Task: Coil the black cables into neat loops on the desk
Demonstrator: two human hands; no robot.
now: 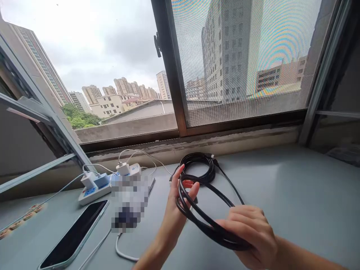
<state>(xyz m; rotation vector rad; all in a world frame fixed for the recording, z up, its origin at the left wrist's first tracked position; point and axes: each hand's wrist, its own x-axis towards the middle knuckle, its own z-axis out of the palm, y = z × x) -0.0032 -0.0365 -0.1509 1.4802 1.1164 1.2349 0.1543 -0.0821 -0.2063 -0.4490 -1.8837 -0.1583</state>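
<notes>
Right hand [255,234] clenched on near end of looped glossy black cable [210,231]; long axis slants near-right to far-left above flat grey tabletop [303,195]; left hand [173,206] spread, thumb and forefinger parted at far end; tabletop runs wide rightward; round black cable coil [211,172] beyond; pale wall strip [239,144] bounds tabletop's far edge.

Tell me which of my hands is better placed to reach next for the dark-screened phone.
Probably your left hand: it is nearer the phone and looks fairly open, while your right hand is closed around the looped black cable.
</notes>
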